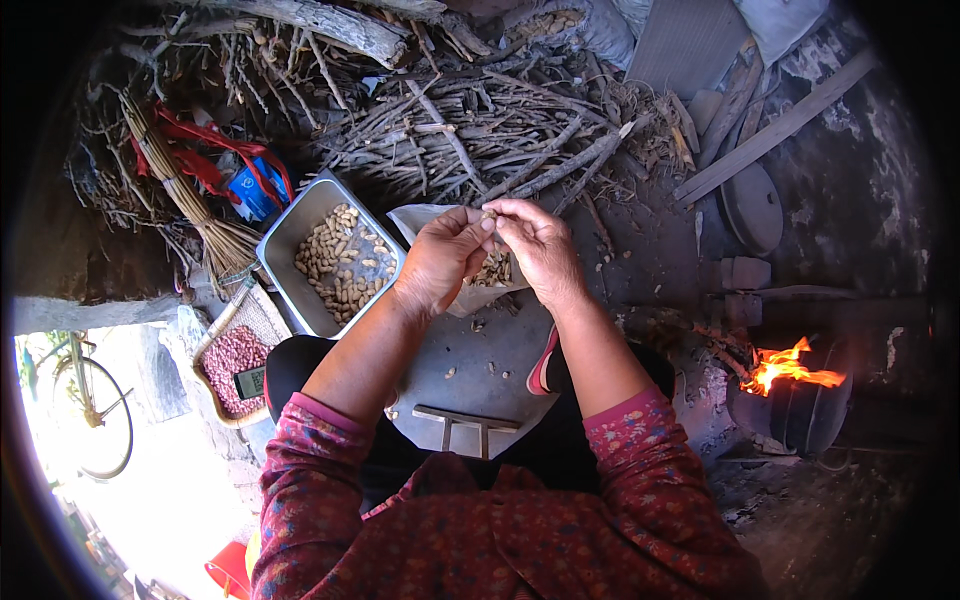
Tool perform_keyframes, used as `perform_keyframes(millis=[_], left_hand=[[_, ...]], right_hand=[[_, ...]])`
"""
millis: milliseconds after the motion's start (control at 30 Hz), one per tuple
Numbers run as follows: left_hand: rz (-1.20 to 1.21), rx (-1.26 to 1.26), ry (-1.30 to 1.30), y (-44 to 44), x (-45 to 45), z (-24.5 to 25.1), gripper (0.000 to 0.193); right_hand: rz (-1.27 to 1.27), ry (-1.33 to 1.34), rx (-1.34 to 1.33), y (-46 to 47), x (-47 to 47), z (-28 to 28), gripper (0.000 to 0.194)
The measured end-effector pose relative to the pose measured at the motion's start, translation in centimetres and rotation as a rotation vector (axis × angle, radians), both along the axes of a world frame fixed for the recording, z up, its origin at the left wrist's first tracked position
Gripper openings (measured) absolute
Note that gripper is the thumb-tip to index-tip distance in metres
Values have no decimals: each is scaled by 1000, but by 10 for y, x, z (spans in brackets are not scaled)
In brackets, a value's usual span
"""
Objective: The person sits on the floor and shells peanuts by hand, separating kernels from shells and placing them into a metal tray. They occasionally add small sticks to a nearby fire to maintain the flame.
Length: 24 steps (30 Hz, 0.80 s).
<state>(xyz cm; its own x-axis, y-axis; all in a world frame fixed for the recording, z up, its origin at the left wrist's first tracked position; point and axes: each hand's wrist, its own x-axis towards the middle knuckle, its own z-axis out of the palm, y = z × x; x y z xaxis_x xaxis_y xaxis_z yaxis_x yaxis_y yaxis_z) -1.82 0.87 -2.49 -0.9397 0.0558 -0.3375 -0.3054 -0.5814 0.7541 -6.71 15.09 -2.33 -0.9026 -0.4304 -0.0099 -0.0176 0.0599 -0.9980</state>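
Note:
My left hand (442,259) and my right hand (541,251) meet at the fingertips around a peanut (489,215), partly covered by the fingers. Below them lies an open bag (480,300) with peanut shells (493,270) in it, partly hidden by my hands. To the left, a metal pan (276,262) holds unshelled peanuts (341,292). Beside it, a woven scoop basket (262,309) contains shelled pink peanuts (232,360), with a small device with a display (250,382) on top.
A fire (787,367) burns at the right in a round stove (787,420). Piled sticks (450,142) fill the far side, beside a twig broom (187,202). A small wooden stool or frame (465,420) and scattered shell bits are on the floor between my legs. A bicycle (90,412) stands outside.

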Motion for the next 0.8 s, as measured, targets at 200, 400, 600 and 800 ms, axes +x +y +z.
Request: perform_keyframes(millis=[200,400,600,800], left_hand=[[13,57,31,1,0,4,13],[35,245,25,4,2,1,10],[104,280,73,15,7,-7,7],[162,250,51,24,9,-5,7]], right_hand=[[-21,-178,-242,-1,2,1,12],[-35,-123,-229,-3,3,3,9],[-138,30,-74,-9,11,4,5],[-182,96,-59,-11,16,7,8]])
